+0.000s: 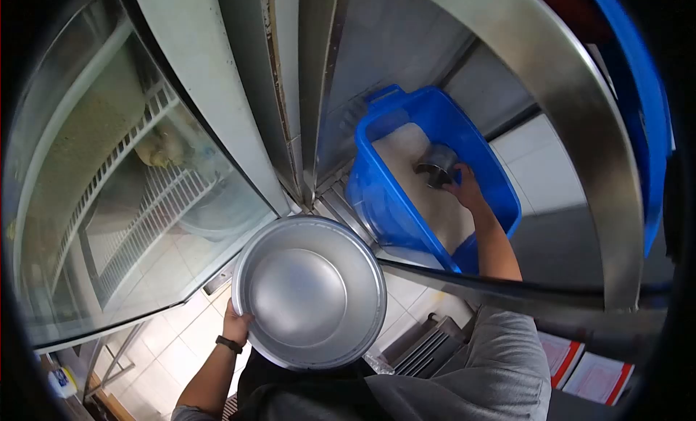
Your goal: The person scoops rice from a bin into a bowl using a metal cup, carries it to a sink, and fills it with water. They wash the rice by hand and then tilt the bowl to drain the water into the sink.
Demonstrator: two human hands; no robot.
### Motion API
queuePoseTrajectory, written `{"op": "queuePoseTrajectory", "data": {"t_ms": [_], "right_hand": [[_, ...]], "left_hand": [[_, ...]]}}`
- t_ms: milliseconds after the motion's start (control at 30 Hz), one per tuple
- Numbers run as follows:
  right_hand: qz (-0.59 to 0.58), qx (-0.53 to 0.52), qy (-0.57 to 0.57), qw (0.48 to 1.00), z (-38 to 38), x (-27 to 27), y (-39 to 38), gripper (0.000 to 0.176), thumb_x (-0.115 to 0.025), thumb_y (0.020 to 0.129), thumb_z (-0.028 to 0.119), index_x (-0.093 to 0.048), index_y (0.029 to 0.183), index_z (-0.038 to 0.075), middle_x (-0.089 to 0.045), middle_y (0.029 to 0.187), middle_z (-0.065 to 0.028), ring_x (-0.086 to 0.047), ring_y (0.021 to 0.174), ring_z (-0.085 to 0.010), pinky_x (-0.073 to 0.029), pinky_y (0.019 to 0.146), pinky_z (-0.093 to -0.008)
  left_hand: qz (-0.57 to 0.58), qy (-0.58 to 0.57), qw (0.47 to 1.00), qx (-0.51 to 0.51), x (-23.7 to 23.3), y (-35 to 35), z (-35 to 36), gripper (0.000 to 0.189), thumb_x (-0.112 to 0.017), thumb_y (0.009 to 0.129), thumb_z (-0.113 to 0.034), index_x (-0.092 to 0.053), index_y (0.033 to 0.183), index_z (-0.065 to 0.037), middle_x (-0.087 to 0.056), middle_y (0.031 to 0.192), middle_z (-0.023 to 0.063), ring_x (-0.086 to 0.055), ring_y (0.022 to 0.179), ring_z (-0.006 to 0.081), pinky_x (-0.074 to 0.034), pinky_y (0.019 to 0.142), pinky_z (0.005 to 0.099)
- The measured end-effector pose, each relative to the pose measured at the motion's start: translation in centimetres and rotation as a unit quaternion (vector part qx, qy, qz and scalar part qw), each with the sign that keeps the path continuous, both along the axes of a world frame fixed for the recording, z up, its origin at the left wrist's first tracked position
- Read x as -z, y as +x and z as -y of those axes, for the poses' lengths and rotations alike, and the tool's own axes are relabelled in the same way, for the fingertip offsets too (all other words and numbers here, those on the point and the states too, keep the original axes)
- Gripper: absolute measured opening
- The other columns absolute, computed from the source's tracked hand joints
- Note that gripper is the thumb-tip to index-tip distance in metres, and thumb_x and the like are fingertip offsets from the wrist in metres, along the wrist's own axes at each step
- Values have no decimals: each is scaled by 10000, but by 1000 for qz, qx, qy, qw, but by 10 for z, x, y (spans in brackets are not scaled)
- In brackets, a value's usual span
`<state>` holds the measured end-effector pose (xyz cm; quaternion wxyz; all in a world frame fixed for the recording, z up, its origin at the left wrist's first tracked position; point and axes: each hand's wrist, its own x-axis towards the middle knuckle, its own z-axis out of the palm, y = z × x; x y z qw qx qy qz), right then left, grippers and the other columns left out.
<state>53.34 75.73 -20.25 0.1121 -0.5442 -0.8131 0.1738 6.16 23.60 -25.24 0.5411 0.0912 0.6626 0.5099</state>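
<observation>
My left hand [237, 324] is closed on the left rim of a wide, round metal pot [301, 298]. The pot is held in front of my body, and only its bare, shiny inside shows. Inside a deep blue plastic bin [391, 196], my right hand [465, 189] grips a metal cup [438, 165], which is tilted on its side. Pale, fine-grained food that looks like rice [428, 203] fills the lower part of this bin. The cup rests at or just above the grain, and my fingers partly cover it.
A glass-doored cabinet with white wire racks [156, 182] stands on the left. The bin sits within a metal-framed compartment, and its curved steel frame [609, 167] passes to the right of my arm. White and red packs [598, 377] lie lower right. Tiled floor [196, 327] shows below.
</observation>
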Motion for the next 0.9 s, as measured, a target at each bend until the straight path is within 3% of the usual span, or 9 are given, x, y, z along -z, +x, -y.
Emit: {"op": "queuePoseTrajectory", "data": {"t_ms": [133, 333, 433, 500, 533, 633, 700, 833, 900], "right_hand": [[-37, -33, 94, 994, -35, 14, -20, 612, -842, 659, 199, -475, 1132, 69, -473, 1319, -218, -440, 1258, -392, -385, 1027, -440], [27, -39, -81, 996, -29, -9, -48, 636, -839, 633, 169, -471, 1149, 122, -447, 1317, -182, -422, 1251, -403, -379, 1016, -450], [126, -79, -43, 988, -1, -16, -57, 662, -847, 597, 165, -483, 1149, 129, -438, 1315, -174, -416, 1245, -406, -388, 998, -463], [191, -70, 130, 970, 16, 5, -56, 710, -852, 607, 211, -486, 1215, 181, -415, 1315, -172, -444, 1206, -412, -424, 967, -541], [193, -67, 125, 971, 23, 14, -62, 710, -852, 607, 211, -486, 1215, 181, -415, 1315, -172, -444, 1206, -412, -424, 967, -541], [175, -70, 72, 980, 55, 35, -69, 705, -827, 639, 199, -484, 1255, 179, -394, 1331, -200, -444, 1195, -428, -433, 939, -578], [134, -45, -50, 989, 70, 45, -75, 649, -777, 694, 187, -472, 1266, 181, -401, 1333, -244, -455, 1186, -442, -457, 915, -569], [71, -39, -108, 991, 66, 60, -62, 591, -722, 766, 194, -449, 1289, 168, -455, 1269, -225, -489, 1158, -392, -496, 869, -530], [-166, -2, -361, 918, 55, 66, -44, 620, -707, 798, 243, -404, 1335, 188, -490, 1214, -174, -519, 1111, -331, -518, 832, -503]], "left_hand": [[-29, -17, 999, -18, -22, 9, -19, 701, -482, 666, 184, -455, 1314, -82, -604, 1185, 85, -589, 1086, 236, -492, 911, 381], [-62, -45, 997, -3, -22, 5, -14, 674, -457, 688, 184, -453, 1312, -70, -602, 1187, 77, -582, 1087, 212, -475, 922, 355], [-100, -28, 995, 6, -29, 9, -18, 673, -452, 688, 180, -443, 1317, -59, -593, 1183, 79, -575, 1084, 205, -473, 920, 349], [-106, -34, 994, 19, -16, 5, -10, 704, -445, 670, 176, -435, 1330, -72, -595, 1171, 68, -577, 1059, 199, -478, 896, 344], [-118, -40, 992, 35, -15, 3, -9, 736, -438, 653, 173, -426, 1343, -85, -596, 1159, 56, -579, 1035, 193, -482, 872, 339], [-99, -31, 995, 10, -26, 11, -11, 724, -442, 653, 173, -428, 1334, -74, -597, 1148, 64, -579, 1006, 191, -481, 861, 333], [-98, -28, 995, 11, -34, 15, -10, 722, -447, 653, 168, -427, 1334, -71, -597, 1149, 67, -579, 1016, 195, -481, 867, 335], [-111, -5, 994, 12, -38, 15, 2, 723, -462, 653, 149, -419, 1341, -67, -594, 1158, 66, -576, 1048, 207, -477, 893, 343], [-80, 4, 997, 3, -44, 13, 10, 672, -467, 698, 168, -421, 1330, -56, -588, 1175, 71, -573, 1073, 176, -476, 915, 325]]}}
